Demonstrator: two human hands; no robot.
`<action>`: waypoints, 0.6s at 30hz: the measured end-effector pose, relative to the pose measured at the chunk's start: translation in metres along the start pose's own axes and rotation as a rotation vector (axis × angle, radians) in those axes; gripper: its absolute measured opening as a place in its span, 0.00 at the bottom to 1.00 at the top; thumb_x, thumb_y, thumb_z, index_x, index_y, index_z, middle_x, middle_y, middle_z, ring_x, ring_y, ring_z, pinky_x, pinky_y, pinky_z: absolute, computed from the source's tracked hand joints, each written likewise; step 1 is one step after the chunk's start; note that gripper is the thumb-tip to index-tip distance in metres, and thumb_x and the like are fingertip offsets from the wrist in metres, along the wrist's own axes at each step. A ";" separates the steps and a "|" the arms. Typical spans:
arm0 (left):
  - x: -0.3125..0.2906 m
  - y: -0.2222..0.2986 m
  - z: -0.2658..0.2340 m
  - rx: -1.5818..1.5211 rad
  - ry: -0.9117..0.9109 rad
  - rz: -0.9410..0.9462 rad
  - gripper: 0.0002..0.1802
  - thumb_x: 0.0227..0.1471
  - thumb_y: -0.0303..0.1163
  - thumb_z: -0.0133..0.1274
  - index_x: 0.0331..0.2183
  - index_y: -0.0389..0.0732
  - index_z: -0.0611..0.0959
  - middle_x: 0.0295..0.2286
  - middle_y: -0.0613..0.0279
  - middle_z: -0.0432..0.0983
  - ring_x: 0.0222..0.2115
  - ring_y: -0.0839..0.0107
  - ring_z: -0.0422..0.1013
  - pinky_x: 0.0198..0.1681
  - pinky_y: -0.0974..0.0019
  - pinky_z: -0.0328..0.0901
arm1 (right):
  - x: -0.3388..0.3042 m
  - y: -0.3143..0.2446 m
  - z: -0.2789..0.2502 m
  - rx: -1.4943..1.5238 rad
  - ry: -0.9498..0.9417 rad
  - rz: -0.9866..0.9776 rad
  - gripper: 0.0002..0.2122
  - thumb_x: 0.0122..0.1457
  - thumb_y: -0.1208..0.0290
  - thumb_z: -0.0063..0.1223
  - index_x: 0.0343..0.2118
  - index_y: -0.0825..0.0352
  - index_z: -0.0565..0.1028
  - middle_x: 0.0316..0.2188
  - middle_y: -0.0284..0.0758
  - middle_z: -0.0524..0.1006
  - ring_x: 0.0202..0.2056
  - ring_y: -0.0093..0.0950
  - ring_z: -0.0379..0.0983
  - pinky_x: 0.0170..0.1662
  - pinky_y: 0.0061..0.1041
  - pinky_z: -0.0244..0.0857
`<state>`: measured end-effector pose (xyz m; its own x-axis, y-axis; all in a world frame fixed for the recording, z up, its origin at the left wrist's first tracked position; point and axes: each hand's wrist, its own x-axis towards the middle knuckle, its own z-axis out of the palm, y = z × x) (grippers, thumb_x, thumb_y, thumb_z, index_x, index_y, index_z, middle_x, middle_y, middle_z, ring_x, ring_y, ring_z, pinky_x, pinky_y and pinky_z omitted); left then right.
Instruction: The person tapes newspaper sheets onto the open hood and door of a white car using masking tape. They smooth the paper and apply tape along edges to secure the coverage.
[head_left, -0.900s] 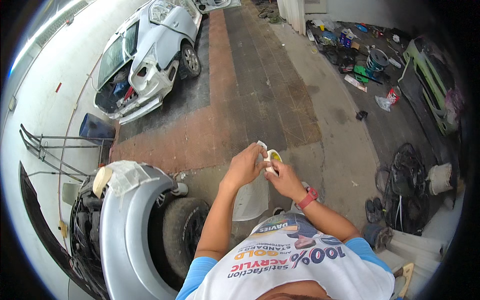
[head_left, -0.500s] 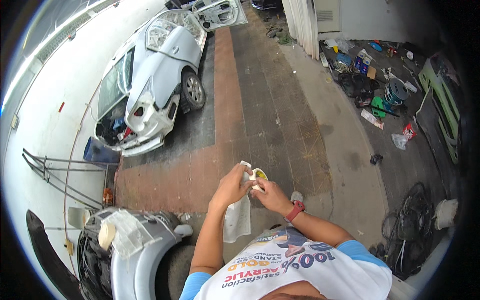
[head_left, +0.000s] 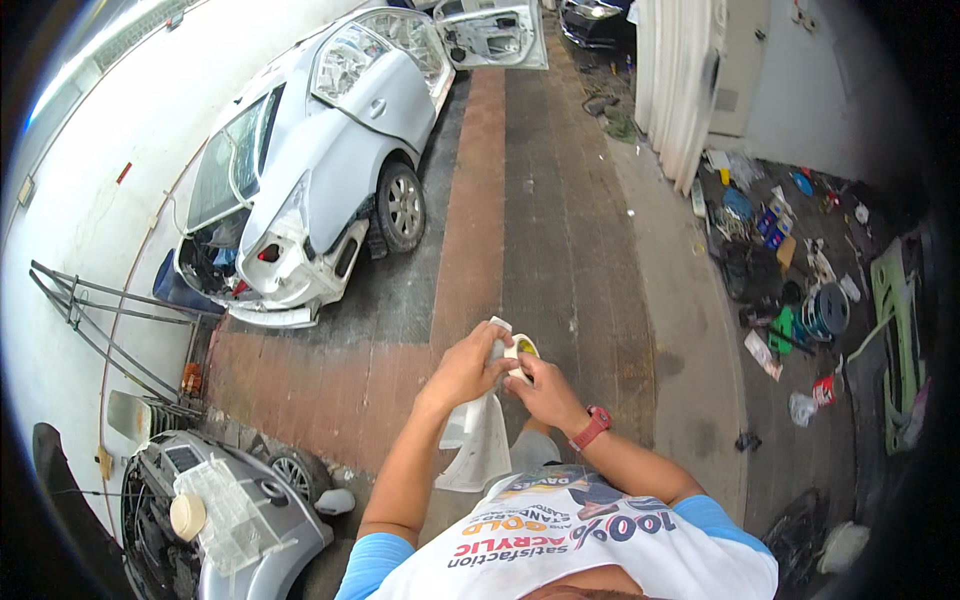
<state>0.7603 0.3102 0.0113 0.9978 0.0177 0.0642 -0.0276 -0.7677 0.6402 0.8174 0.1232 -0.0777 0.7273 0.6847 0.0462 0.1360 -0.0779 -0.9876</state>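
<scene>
Your view has just shifted: the white car (head_left: 340, 145) looms larger ahead and to the left of your grip, and the big tyre that lay beside your left forearm has gone from sight. You seem to be walking, since the shoe that showed beyond your right wrist has given way to a bent leg.

The hold itself hardly changes. Your right grip (head_left: 548, 393) stays closed on the tape (head_left: 513, 353), thumb and fingers at its near rim. Your left grip (head_left: 463, 372) meets it from the other side, fingers bent, and appears to pinch the sheet (head_left: 478, 450), which hangs below that hand; just how the fingertips hold it is hidden. So the tape sits between your two grips, and tape and sheet stay together, which suggests the work is being carried along rather than interrupted.

Well down and left of the grip is the silver car (head_left: 300, 535), with a masked patch (head_left: 240, 515) and a cream disc (head_left: 187, 516) on it. Far right of the grip, a bucket (head_left: 828, 310) stands among litter.
</scene>
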 end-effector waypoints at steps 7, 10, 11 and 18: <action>0.198 -0.107 -0.056 -0.026 -0.088 0.087 0.18 0.62 0.41 0.66 0.46 0.43 0.78 0.45 0.49 0.77 0.46 0.42 0.77 0.46 0.49 0.70 | 0.206 0.004 -0.043 0.030 0.055 0.075 0.09 0.66 0.72 0.61 0.42 0.72 0.77 0.28 0.41 0.83 0.28 0.29 0.81 0.35 0.33 0.71; 0.271 -0.127 -0.082 -0.044 -0.059 0.143 0.18 0.61 0.42 0.65 0.45 0.43 0.78 0.45 0.49 0.76 0.46 0.41 0.77 0.46 0.47 0.70 | 0.277 -0.004 -0.064 0.051 0.107 0.088 0.08 0.66 0.73 0.61 0.42 0.72 0.77 0.28 0.39 0.83 0.28 0.28 0.80 0.35 0.32 0.71; 0.295 -0.133 -0.092 -0.060 -0.045 0.152 0.18 0.61 0.43 0.65 0.45 0.43 0.78 0.46 0.49 0.77 0.46 0.41 0.77 0.46 0.47 0.70 | 0.301 0.005 -0.070 0.054 0.100 0.085 0.08 0.66 0.73 0.61 0.42 0.72 0.77 0.28 0.39 0.83 0.29 0.28 0.80 0.35 0.32 0.70; 0.437 -0.200 -0.138 0.026 -0.093 0.099 0.18 0.61 0.39 0.66 0.48 0.43 0.81 0.46 0.49 0.78 0.47 0.42 0.77 0.49 0.49 0.71 | 0.459 0.020 -0.104 0.136 0.043 0.111 0.08 0.67 0.73 0.60 0.43 0.73 0.78 0.34 0.40 0.85 0.34 0.27 0.82 0.39 0.30 0.73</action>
<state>1.1935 0.5602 0.0169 0.9915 -0.1182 0.0540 -0.1263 -0.7793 0.6138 1.2238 0.3603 -0.0607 0.7613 0.6455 -0.0611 -0.0373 -0.0505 -0.9980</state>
